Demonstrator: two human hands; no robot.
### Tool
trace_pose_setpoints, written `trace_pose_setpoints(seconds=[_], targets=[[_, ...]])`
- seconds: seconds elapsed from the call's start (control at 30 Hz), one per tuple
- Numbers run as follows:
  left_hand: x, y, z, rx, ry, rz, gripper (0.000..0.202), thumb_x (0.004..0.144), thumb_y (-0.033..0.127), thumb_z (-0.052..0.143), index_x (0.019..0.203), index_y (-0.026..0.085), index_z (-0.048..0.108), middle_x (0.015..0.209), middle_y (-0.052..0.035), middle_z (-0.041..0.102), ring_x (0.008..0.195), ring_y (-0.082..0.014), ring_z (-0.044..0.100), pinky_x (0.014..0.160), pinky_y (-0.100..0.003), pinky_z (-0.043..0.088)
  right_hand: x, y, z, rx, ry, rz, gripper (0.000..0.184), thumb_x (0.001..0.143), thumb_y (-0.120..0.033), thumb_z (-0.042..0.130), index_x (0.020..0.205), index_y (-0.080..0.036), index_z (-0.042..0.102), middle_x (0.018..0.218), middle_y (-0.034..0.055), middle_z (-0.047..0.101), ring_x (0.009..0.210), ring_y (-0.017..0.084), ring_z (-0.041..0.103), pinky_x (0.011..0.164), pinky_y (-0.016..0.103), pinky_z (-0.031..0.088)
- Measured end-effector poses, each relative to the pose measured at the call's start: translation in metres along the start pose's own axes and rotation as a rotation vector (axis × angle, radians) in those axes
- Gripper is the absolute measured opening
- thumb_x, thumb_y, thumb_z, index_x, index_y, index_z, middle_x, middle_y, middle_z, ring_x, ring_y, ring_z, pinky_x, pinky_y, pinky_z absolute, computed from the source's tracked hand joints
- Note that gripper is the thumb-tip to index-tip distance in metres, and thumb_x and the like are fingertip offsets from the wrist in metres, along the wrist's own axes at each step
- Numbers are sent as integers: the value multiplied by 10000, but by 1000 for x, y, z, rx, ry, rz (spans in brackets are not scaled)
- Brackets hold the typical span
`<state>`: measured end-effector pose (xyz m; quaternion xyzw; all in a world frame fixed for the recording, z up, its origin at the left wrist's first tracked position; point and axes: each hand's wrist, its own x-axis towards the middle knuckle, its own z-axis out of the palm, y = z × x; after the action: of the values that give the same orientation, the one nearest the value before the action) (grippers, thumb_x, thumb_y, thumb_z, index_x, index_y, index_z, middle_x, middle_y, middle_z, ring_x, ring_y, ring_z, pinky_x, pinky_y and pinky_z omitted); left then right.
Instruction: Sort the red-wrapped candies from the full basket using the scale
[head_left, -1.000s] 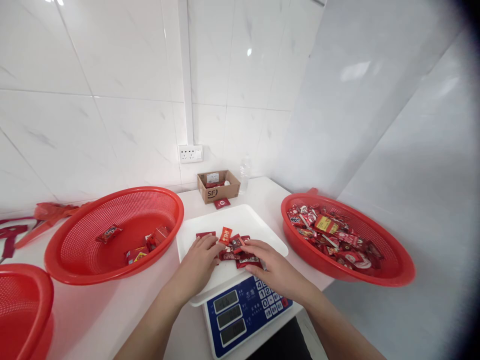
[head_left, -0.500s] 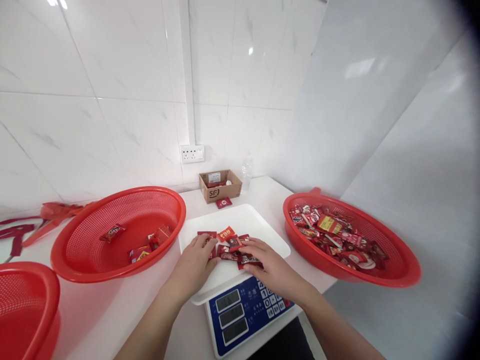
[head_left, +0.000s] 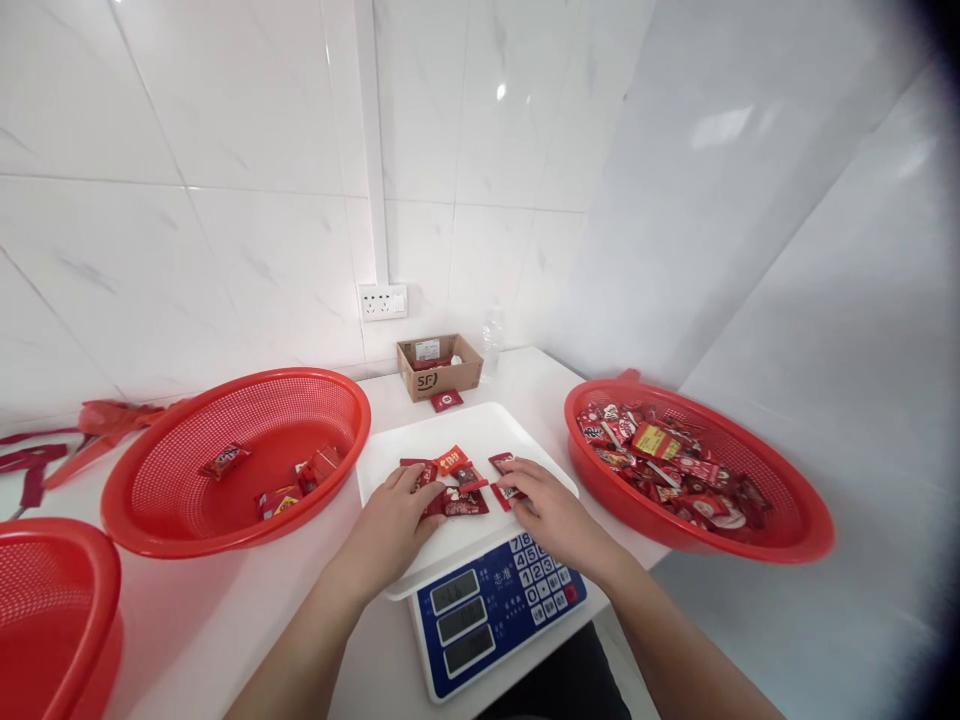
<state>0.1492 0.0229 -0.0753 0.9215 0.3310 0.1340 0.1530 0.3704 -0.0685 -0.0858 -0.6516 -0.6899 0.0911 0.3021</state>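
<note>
While white tiles wall the white counter (head_left: 225,610), both hands lie open on red packets (head_left: 457,485).

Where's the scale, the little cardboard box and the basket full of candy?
scale (head_left: 499,610): head view, on its blue keypad panel.
cardboard box (head_left: 439,378): head view, on its front wall.
basket full of candy (head_left: 780,548): head view, on its red front rim.

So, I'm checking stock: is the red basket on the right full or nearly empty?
Partly full: the right basket holds a heap of red packets, its rim clear above them.
</note>
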Motion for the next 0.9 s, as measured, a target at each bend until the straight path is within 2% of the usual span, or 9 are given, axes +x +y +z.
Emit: trace_pose_setpoints(seconds=[0.1, 0.2, 0.3, 0.4, 0.5, 0.6, 0.7, 0.8, 0.9], targets=[[1, -1, 1, -15, 4, -2, 398, 874, 299, 510, 1269, 248, 530, 1358, -109, 470, 1266, -295, 400, 1022, -478, 361, 3, 2, 0, 6, 19, 34, 334, 776, -67, 442, 1040, -192, 603, 1270, 97, 540, 1218, 216, 469, 1039, 451, 369], [2, -1, 3, -49, -4, 1, 421, 872, 274, 509, 1290, 227, 505, 1378, -108, 448, 1284, -274, 381, 1047, -446, 339, 10, -4, 1, 74, -5, 5, 363, 777, -50, 425, 1066, -200, 586, 1252, 80, 548, 1206, 196, 478, 1035, 418, 374], [2, -1, 4, -88, -5, 10, 432, 867, 242, 510, 1297, 212, 487, 1391, -103, 434, 1295, -256, 370, 1055, -424, 336, 21, -12, 4, 123, -21, -24, 309, 860, -118, 390, 1088, -201, 580, 1191, 71, 586, 1173, 192, 502, 1016, 411, 389], [2, -1, 4, -90, -2, 14, 437, 864, 219, 512, 1298, 189, 475, 1386, -109, 438, 1299, -254, 365, 1058, -423, 334, 34, -19, 10, 75, -45, -14, 316, 918, -268, 401, 1185, -195, 553, 1258, 82, 560, 1278, 238, 396, 1056, 468, 324], [2, -1, 3, -108, 15, 23, 455, 854, 199, 519, 1303, 185, 449, 1366, -108, 463, 1289, -250, 383, 1055, -431, 339, 44, -25, 17, -7, -143, -34, 364, 909, -341, 451, 1241, -226, 544, 1362, 66, 486, 1350, 298, 268, 1079, 547, 233], [3, -1, 2, -140, 32, 18, 494, 847, 201, 517, 1326, 203, 396, 1344, -107, 484, 1263, -252, 420, 1016, -436, 381, 47, -31, 20, -47, -209, -100, 260, 903, -323, 474, 1083, -257, 650, 1306, 36, 544, 1327, 333, 305, 1062, 593, 199], [4, -2, 2, -139, 27, 5, 525, 848, 205, 511, 1351, 204, 362, 1351, -111, 477, 1272, -257, 413, 990, -426, 405, 45, -33, 17, -27, -214, -134, 205, 898, -289, 489, 954, -249, 683, 1168, 24, 632, 1280, 288, 393, 1069, 537, 233], [5, -3, 3, -118, 32, 20, 509, 853, 202, 508, 1346, 221, 382, 1367, -97, 469, 1287, -251, 399, 1015, -429, 381, 39, -24, 12, -4, -182, -100, 260, 879, -297, 517, 1114, -247, 617, 1203, 49, 609, 1275, 257, 407, 1076, 511, 248], [5, -4, 5, -96, 48, 38, 488, 874, 277, 514, 1345, 227, 398, 1386, -92, 458, 1310, -260, 367, 1056, -453, 333, 29, -10, 7, 2, -112, -11, 430, 859, -357, 543, 1270, -236, 514, 1384, 98, 452, 1337, 270, 307, 1083, 540, 219]])
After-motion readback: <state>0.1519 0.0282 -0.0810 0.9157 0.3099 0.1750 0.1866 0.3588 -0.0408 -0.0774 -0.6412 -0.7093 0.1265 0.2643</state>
